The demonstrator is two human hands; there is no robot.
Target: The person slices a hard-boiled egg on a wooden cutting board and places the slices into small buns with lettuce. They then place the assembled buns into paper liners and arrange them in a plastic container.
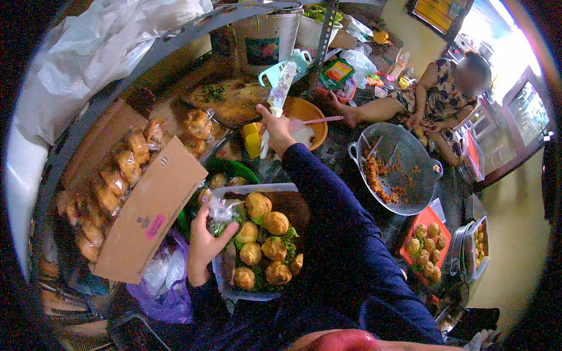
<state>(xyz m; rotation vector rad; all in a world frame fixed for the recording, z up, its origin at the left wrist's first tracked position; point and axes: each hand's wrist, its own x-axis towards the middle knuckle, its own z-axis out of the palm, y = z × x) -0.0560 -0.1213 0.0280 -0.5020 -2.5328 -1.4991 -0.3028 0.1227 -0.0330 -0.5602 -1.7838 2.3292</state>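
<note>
My left hand (206, 243) is closed around a clear plastic bag (224, 212) with green leaves showing inside, at the left edge of a plastic tub (220, 275). Round golden-brown filled buns (250, 254) and lettuce (289, 245) lie in that tub. Farther off, my right hand (276, 130) grips the white handle of what looks like a knife (283, 88) with a flower-patterned blade, pointing away from me. Beside that hand are a yellow object (252, 140) and an orange basin (319, 130) with a pink spoon (328, 119) across it.
A cardboard box (155, 216) of bagged pastries (117, 181) stands left, near a green basket (243, 169) and a purple bag (170, 292). To the right are a metal pan (424, 152) of orange-brown filling and a red tray (410, 257) of round pieces. Another person (436, 96) sits beyond.
</note>
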